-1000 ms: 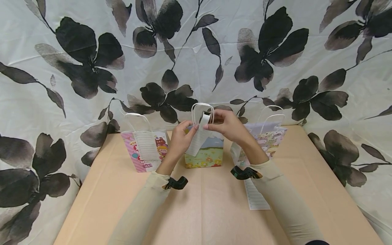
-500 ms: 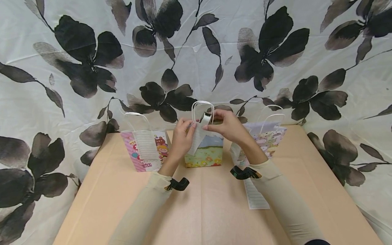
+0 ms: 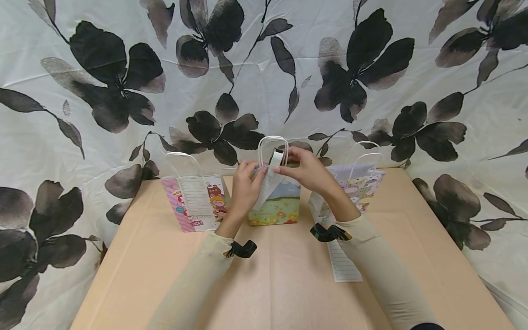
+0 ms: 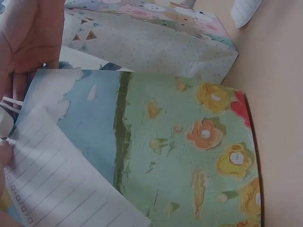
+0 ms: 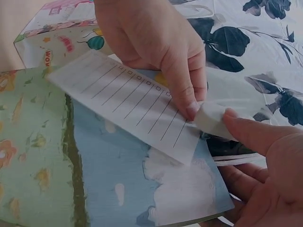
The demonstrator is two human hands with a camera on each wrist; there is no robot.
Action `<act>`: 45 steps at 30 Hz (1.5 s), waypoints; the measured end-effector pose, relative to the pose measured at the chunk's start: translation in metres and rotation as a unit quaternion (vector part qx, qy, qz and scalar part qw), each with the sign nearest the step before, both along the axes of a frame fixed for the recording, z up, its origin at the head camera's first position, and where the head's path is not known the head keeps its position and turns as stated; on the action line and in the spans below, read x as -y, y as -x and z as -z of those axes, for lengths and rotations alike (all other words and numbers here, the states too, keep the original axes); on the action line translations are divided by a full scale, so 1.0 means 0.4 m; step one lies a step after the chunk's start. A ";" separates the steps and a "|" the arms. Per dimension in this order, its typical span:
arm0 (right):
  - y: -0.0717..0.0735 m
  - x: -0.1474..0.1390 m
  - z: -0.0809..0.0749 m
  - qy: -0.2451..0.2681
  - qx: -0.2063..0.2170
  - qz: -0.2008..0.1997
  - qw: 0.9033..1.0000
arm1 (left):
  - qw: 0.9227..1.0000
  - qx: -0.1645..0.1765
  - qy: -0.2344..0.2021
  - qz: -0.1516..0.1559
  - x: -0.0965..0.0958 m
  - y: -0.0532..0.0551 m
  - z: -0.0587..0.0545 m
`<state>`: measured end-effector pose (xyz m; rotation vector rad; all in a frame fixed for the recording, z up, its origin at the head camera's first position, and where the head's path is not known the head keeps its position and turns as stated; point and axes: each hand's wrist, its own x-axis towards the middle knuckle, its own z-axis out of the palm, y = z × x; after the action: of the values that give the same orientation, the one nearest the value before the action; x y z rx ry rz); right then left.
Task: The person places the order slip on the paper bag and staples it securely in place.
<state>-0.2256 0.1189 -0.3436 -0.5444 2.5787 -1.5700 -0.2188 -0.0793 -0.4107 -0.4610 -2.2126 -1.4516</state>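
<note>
A small paper gift bag (image 3: 284,206) with a painted meadow, flowers and white handles stands upright in the middle. My left hand (image 3: 247,185) pinches a lined checklist sheet (image 5: 125,104) near its top end, thumb in front. The sheet slants across the bag's front. Beside that thumb, at the bag's top edge, is a small rounded white piece (image 5: 213,119) with a black part (image 5: 232,146) below it; its kind is unclear. My right hand (image 3: 307,169) holds this piece, thumb on its white side and the other fingers behind the bag's top edge, partly hidden.
To the left stands a pink cartoon gift bag (image 3: 191,222) with a lined sheet (image 3: 195,197) on its front. A pale purple bag (image 3: 363,185) stands at right, partly behind my right arm. Another lined sheet (image 3: 344,266) lies on the table (image 3: 268,284) near my right sleeve.
My left hand has shifted slightly right, and the checklist sheet's lower end has moved with it. The right hand stays at the bag's top edge. The bags stand as before.
</note>
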 end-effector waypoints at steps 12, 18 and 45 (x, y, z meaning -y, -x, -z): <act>-0.003 0.000 0.000 -0.058 -0.026 -0.071 0.995 | 1.000 -0.001 0.004 -0.003 0.002 0.002 -0.005; -0.003 0.005 0.001 -0.095 -0.049 -0.063 0.992 | 1.000 0.004 0.009 -0.005 0.001 0.001 -0.006; 0.004 0.005 0.016 -0.188 -0.123 -0.049 0.973 | 0.999 0.016 0.033 0.009 -0.001 -0.001 -0.007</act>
<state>-0.2270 0.1169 -0.3499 -0.8515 2.8736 -1.0007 -0.2185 -0.0790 -0.4077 -0.4830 -2.2929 -1.4085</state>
